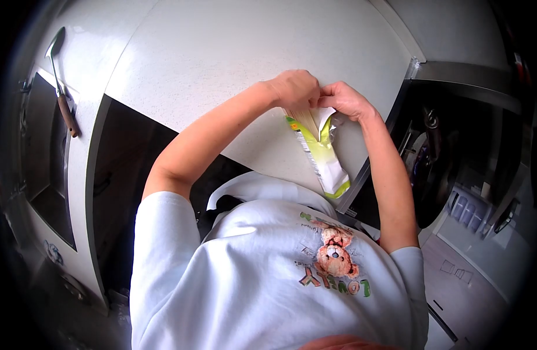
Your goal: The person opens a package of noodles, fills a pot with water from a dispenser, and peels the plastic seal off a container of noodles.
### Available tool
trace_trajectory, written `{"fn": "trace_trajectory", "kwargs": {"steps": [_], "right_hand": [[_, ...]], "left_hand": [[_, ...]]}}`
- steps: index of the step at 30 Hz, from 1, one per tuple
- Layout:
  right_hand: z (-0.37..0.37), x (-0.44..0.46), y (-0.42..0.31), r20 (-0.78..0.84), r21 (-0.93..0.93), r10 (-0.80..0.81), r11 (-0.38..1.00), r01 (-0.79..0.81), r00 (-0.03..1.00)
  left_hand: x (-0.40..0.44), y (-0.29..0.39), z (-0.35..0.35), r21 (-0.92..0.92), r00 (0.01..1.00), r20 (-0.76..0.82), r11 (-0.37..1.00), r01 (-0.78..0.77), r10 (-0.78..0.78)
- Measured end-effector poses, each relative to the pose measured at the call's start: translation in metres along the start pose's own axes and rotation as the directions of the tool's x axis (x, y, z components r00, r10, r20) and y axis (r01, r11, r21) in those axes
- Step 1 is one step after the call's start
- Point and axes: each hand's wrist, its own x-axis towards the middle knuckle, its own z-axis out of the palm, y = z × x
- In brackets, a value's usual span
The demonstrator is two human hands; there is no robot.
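A green-and-white plastic packet (321,153) stands tilted against the counter's near edge, its top torn open. Pale thin strands that look like dried noodles (304,121) show in its mouth. My left hand (297,88) is closed over the strands at the opening, slightly blurred, with its fingertips hidden. On the packet's other side, my right hand (345,100) pinches the upper edge of the plastic. Both hands are close together, almost touching.
The pale countertop (239,52) spreads beyond my hands. At the left, a spatula (64,105) with a brown handle lies beside the sink (46,157). A dark metal-edged recess (455,116) is at the right, with a white cabinet (464,274) below.
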Motion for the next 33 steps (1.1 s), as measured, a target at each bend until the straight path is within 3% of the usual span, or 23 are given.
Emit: {"fn": "trace_trajectory", "kwargs": {"steps": [6,15,18,27,33], "right_hand": [[0.001,-0.002,-0.001,-0.008,-0.011,-0.015,1.000,0.015,1.000],[0.006,-0.008,-0.003,-0.048,0.010,-0.044,0.999,0.045,0.998],[0.004,-0.010,-0.006,-0.028,-0.004,0.020,1.000,-0.020,0.999],[0.011,-0.016,-0.007,-0.081,0.038,-0.031,0.999,0.034,0.996],[0.011,-0.015,-0.004,-0.085,0.060,-0.050,0.997,0.055,0.995]], "left_hand": [[-0.007,-0.005,-0.004,-0.088,0.995,-0.097,0.995,-0.047,0.038],[0.002,-0.003,-0.007,-0.084,0.998,-0.057,0.996,0.011,-0.016],[0.002,0.000,-0.012,-0.083,0.998,-0.039,0.996,0.045,-0.049],[-0.001,0.005,-0.019,-0.262,0.993,-0.025,0.959,0.105,-0.115],[-0.003,0.001,-0.012,-0.348,0.992,-0.085,0.936,0.059,-0.094]]}}
